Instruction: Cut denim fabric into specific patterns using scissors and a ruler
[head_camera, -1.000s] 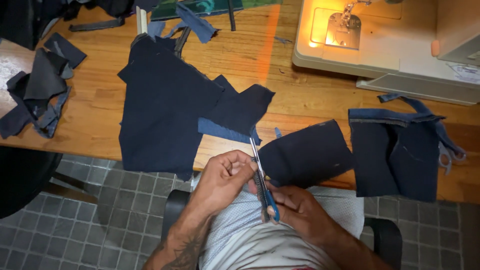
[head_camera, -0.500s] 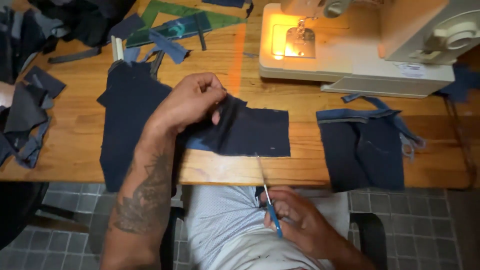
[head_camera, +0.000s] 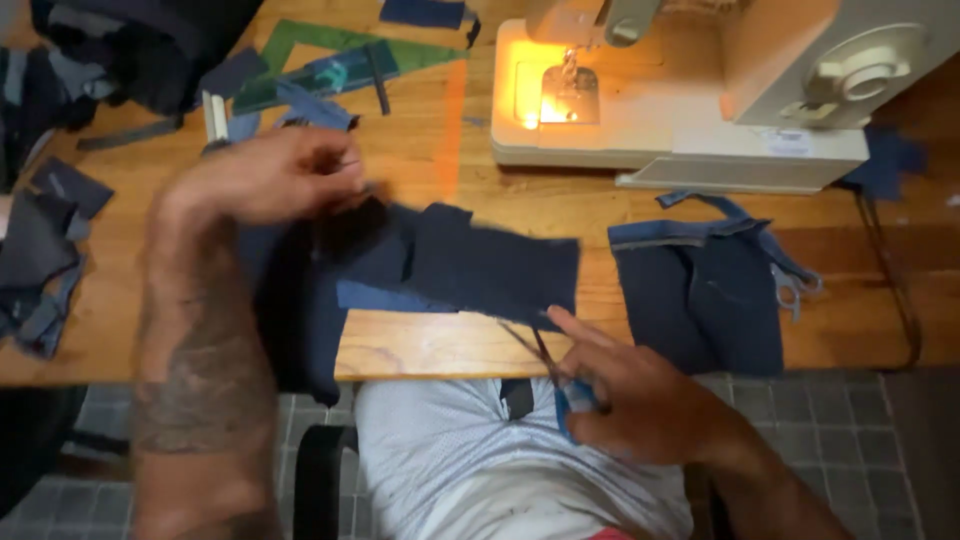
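Note:
My left hand (head_camera: 265, 180) is blurred, raised over the wooden table (head_camera: 430, 345), pinching the left end of a dark navy fabric piece (head_camera: 495, 265) that stretches to the right. My right hand (head_camera: 640, 400) sits below the table's front edge, closed on blue-handled scissors (head_camera: 555, 375) whose blades point up-left toward the fabric's lower right corner. More dark blue cloth (head_camera: 300, 320) lies under the held piece and hangs over the table edge.
A cream sewing machine (head_camera: 700, 90) with its lamp lit stands at the back right. A navy denim panel with straps (head_camera: 705, 285) lies right of the hands. Dark fabric scraps (head_camera: 45, 250) pile at left; a green ruler (head_camera: 330, 55) lies at the back.
My left hand has lifted and pulled the navy piece leftward. The right hand with the scissors has risen from my lap to the fabric's lower corner.

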